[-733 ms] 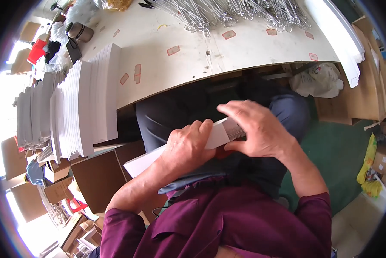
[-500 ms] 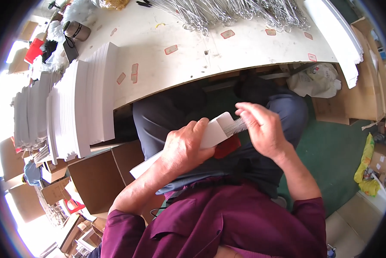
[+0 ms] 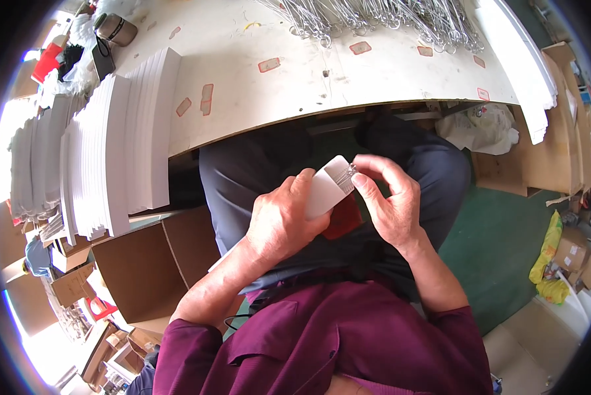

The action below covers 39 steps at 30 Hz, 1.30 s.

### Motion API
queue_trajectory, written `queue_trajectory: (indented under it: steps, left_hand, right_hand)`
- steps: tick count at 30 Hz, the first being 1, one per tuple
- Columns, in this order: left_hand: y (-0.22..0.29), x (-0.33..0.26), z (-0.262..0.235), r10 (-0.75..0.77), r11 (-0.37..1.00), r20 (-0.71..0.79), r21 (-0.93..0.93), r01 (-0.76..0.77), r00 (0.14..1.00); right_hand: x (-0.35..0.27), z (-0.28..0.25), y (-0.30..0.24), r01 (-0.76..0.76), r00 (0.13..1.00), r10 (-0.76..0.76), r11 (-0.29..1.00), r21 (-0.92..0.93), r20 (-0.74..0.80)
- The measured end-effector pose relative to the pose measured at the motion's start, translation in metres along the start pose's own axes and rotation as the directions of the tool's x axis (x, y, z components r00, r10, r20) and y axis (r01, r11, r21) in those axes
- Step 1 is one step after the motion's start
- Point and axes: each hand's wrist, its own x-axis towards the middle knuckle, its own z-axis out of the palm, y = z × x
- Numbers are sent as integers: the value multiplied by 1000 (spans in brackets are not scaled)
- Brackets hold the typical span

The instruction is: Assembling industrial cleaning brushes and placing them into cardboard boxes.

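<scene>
Over my lap, my left hand [image 3: 279,214] wraps round a long, narrow white box [image 3: 327,192], tilted with its open end up and to the right. Part of the box is hidden behind my left wrist and forearm. The ends of a bundle of thin metal rods [image 3: 349,176] with small loops, like skewers, stick a little out of that opening. Thumb and forefinger of my right hand [image 3: 394,201] close around those ends. Something red [image 3: 343,220] lies beneath the box on my lap.
A heap of ring-ended metal rods [image 3: 381,23] covers the table's [image 3: 243,99] far side. White flat boxes [image 3: 124,145] stand stacked at the left, and more [image 3: 523,72] lie at the right edge. An open carton [image 3: 140,266] is at lower left; a metal flask [image 3: 116,29] stands far left.
The metal rods have slid deeper into the white box, so less of them sticks out. My right hand has come closer to the opening, its fingers closing in on the rod ends.
</scene>
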Motion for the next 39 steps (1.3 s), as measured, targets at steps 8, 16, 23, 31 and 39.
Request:
queue_trajectory:
  steps: [8,16,23,31,39]
  left_hand:
    - [0,-2,-2,-68,997,69,35,66,995]
    - [-1,-7,2,12,997,16,73,-13,1000]
    - [-3,-7,-1,52,995,6,89,-52,999]
    - [-5,-11,0,58,994,11,96,-59,998]
    - [-6,-13,-1,50,992,8,119,-51,999]
  right_hand:
    - [1,0,-4,-42,999,45,995,-89,28]
    - [6,4,0,221,974,-224,936,-275,19]
    - [-3,5,-2,-1,999,-4,994,-110,-53]
    - [6,1,-5,105,994,-100,979,-176,37]
    - [4,6,-3,30,1000,-30,991,-127,3]
